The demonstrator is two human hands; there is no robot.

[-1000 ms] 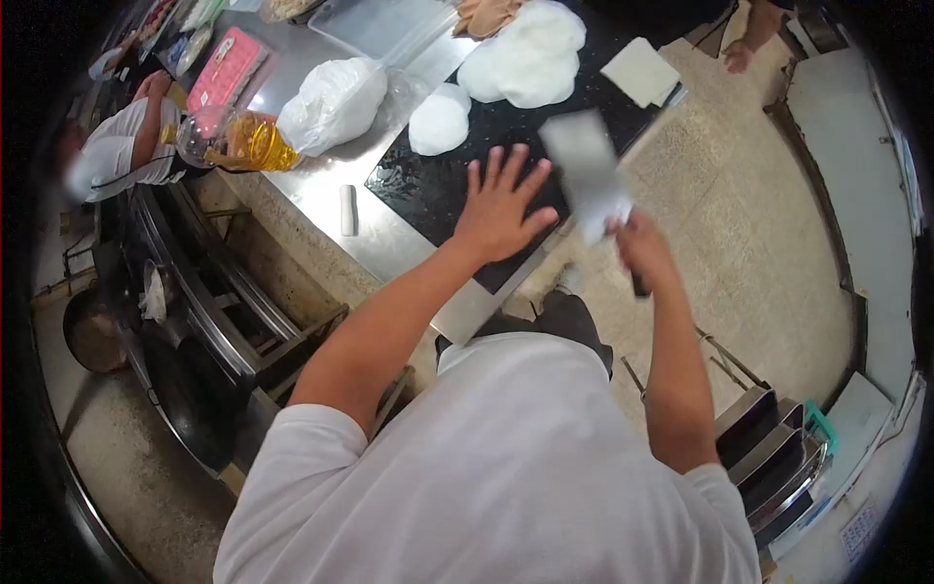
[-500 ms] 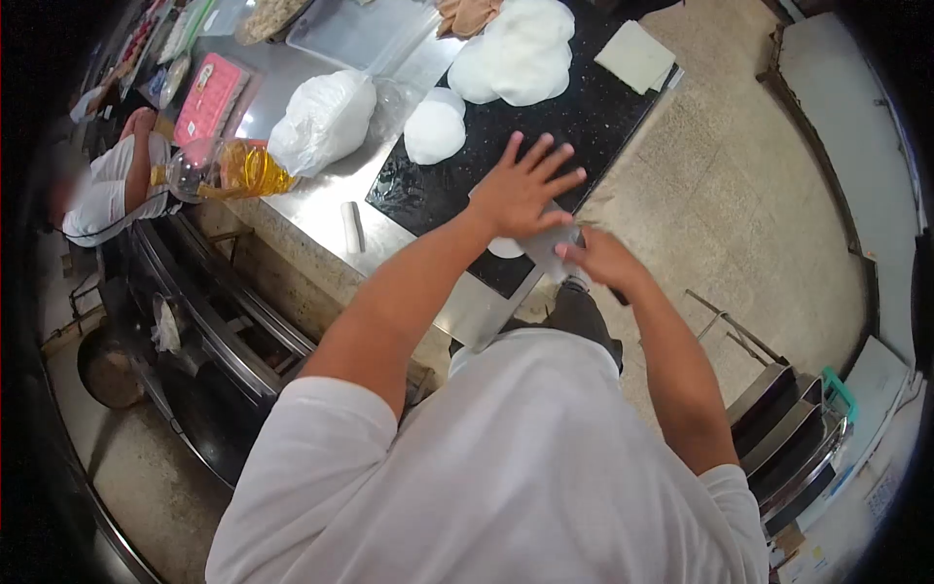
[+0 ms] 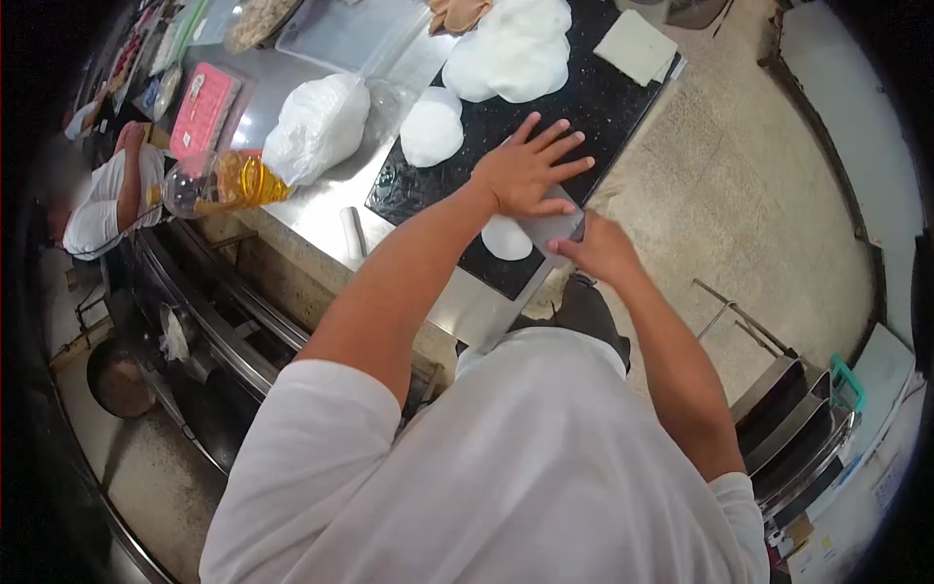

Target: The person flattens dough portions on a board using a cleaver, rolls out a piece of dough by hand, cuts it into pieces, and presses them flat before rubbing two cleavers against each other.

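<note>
My left hand (image 3: 530, 173) is spread flat, palm down, with its fingers pointing away from me. It lies over the far part of a wide, flat cleaver blade (image 3: 558, 222), which hides whatever is under it. My right hand (image 3: 601, 250) is closed round the cleaver's handle at the counter's right edge. Beside the blade, a thin white dough disc (image 3: 507, 238) lies on the black board (image 3: 491, 273). Farther back on the same board are a small pile of white rounds (image 3: 431, 131) and a larger overlapping pile of white rounds (image 3: 511, 49).
A white plastic bag (image 3: 316, 127) and an oil bottle (image 3: 229, 183) stand on the steel counter (image 3: 316, 216). A short white stick (image 3: 351, 232) lies nearer. Folded cloths (image 3: 636, 47) rest at the back right. A person (image 3: 117, 195) is at the left. Metal trays (image 3: 778, 419) stand lower right.
My left hand has shifted slightly forward and right. The cleaver has turned a little with my right hand, and more of the white disc shows now.
</note>
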